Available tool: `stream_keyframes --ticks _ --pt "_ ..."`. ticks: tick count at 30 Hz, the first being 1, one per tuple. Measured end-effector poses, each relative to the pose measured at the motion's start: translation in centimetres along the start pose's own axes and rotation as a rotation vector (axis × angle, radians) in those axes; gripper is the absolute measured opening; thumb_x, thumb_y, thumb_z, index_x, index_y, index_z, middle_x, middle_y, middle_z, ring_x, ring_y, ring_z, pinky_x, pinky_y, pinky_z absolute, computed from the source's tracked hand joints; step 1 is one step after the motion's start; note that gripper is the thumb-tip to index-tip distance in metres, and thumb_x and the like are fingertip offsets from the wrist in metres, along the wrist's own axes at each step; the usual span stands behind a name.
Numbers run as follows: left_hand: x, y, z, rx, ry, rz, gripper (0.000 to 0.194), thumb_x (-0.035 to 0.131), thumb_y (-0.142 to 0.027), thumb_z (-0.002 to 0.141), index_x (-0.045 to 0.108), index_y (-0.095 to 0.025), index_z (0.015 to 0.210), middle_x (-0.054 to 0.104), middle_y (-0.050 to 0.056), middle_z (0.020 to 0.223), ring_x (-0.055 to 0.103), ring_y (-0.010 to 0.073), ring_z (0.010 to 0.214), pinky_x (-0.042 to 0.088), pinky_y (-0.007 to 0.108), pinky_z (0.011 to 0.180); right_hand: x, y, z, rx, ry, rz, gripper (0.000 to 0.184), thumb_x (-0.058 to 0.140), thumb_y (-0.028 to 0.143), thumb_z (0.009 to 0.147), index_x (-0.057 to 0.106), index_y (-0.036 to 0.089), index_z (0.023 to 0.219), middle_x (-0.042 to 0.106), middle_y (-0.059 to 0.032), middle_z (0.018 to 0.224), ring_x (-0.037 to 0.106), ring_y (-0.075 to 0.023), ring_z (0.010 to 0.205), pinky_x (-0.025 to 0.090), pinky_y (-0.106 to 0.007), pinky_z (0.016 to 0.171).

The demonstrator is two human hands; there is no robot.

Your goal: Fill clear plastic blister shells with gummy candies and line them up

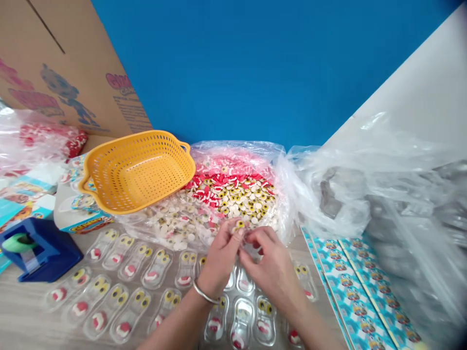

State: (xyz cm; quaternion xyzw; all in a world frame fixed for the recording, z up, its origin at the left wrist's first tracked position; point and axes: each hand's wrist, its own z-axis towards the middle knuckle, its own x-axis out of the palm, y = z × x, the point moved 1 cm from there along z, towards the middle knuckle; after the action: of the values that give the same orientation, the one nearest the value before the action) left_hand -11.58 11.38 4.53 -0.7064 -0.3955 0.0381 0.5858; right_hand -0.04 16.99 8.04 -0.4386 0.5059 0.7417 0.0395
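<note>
"What do the fingers have hold of?"

"On the left hand (219,257), the fingers (236,234) pinch a yellow-and-white gummy eye (239,224). On the right hand (272,272), the fingers (255,240) curl in against them, their grip hidden."

"And around them?"

"Clear blister trays (131,311) of gummy eyes and red-and-white gummies lie beneath, both palms down, a bangle (204,293) on the left wrist."

"Any readable writing?"

"Pink lettering on the cardboard carton (73,92) past the desk's (25,321) far left corner is cut off, its small print blurred. A yellow basket (136,170) overlaps a clear bag of gummies (233,194) towards the far edge."
</note>
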Motion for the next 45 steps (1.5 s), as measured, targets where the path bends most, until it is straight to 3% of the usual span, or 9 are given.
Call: stream_keyframes --ticks 4,10,16,22,26,34,37,41,45 --pt "-1.2 -0.3 1.3 -0.148 -0.075 -0.198 0.027 0.075 -0.035 0.08 0.061 -0.022 0.1 0.075 0.007 0.099 0.072 0.0238 0.095 0.055 0.037 0.085 -0.6 -1.6 3.4 0.002 0.048 0.038 0.01 0.06 0.032 0.091 0.065 0.024 0.092 0.067 -0.0019 0.09 0.064 -0.0187 0.082 0.048 -0.03 0.074" --pt "-2.3 -1.3 3.4 -0.22 -0.124 -0.134 0.031 0.072 -0.035 0.084 0.055 -0.019 0.104 0.073 0.012 0.106 0.075 0.0254 0.086 0.061 0.038 0.073 -1.6 -6.9 11.6 -0.072 -0.25 -0.115 0.02 0.049 0.02 0.091 0.068 0.019 0.098 0.069 -0.0075 0.096 0.065 -0.0214 0.089 0.048 -0.032 0.082" --pt "-0.2 -1.9 6.3 -0.24 -0.051 -0.175 0.023 0.06 -0.023 0.091 0.052 -0.019 0.112 0.073 0.013 0.106 0.075 0.0231 0.084 0.061 0.037 0.074 0.5 -6.5 15.6 -0.18 -0.126 -0.328 0.019 0.051 0.014 0.09 0.067 0.021 0.097 0.063 -0.0084 0.105 0.062 -0.0215 0.092 0.047 -0.03 0.08" --pt "0.4 -2.3 8.0 -0.242 0.023 -0.221 0.027 0.058 -0.019 0.089 0.057 -0.018 0.117 0.071 0.013 0.114 0.074 0.0214 0.087 0.06 0.037 0.077 -0.6 -5.8 13.6 -0.172 -0.217 -0.082 0.013 0.05 0.012 0.089 0.06 0.02 0.088 0.061 -0.0049 0.09 0.059 -0.0202 0.087 0.045 -0.03 0.079" --pt "1.4 -2.6 6.8 -0.249 0.138 -0.197 0.026 0.064 -0.023 0.084 0.063 -0.016 0.11 0.072 0.012 0.11 0.072 0.022 0.087 0.059 0.034 0.072 -1.8 -3.6 9.6 -0.214 0.126 0.116 0.016 0.052 0.009 0.088 0.06 0.021 0.086 0.063 0.0007 0.082 0.059 -0.0153 0.078 0.044 -0.025 0.072" --pt "4.9 -1.1 3.6 -0.306 0.16 -0.04 0.031 0.072 -0.028 0.079 0.066 -0.015 0.106 0.073 0.011 0.106 0.072 0.024 0.093 0.058 0.03 0.069 -2.4 -2.9 2.3 -0.256 0.093 -0.397 0.016 0.053 0.018 0.097 0.068 0.018 0.09 0.065 -0.0065 0.096 0.061 -0.0167 0.082 0.045 -0.025 0.07" --pt "6.3 -0.5 3.2 -0.355 0.173 0.005 0.026 0.065 -0.024 0.085 0.063 -0.015 0.109 0.072 0.013 0.114 0.073 0.0238 0.093 0.06 0.033 0.071 -5.3 -5.5 1.9 -0.204 0.037 -0.373 0.017 0.053 0.022 0.098 0.07 0.021 0.099 0.067 -0.005 0.099 0.063 -0.0164 0.087 0.046 -0.024 0.074" --pt "8.0 -0.2 2.5 -0.403 0.152 0.1 0.024 0.06 -0.021 0.09 0.06 -0.016 0.113 0.068 0.016 0.128 0.074 0.0255 0.093 0.062 0.037 0.072 -12.5 -12.1 3.9 0.214 -0.17 -0.471 0.031 0.04 0.016 0.1 0.069 0.019 0.113 0.069 -0.0085 0.11 0.063 -0.018 0.101 0.045 -0.026 0.088" --pt "9.4 0.4 1.7 -0.438 0.149 0.132 0.024 0.058 -0.018 0.091 0.058 -0.016 0.115 0.068 0.017 0.128 0.075 0.0275 0.093 0.063 0.04 0.071 -16.5 -19.1 6.9 0.353 -0.094 -0.495 0.022 0.053 0.016 0.091 0.075 0.016 0.096 0.073 -0.0111 0.099 0.065 -0.0238 0.094 0.046 -0.029 0.081"
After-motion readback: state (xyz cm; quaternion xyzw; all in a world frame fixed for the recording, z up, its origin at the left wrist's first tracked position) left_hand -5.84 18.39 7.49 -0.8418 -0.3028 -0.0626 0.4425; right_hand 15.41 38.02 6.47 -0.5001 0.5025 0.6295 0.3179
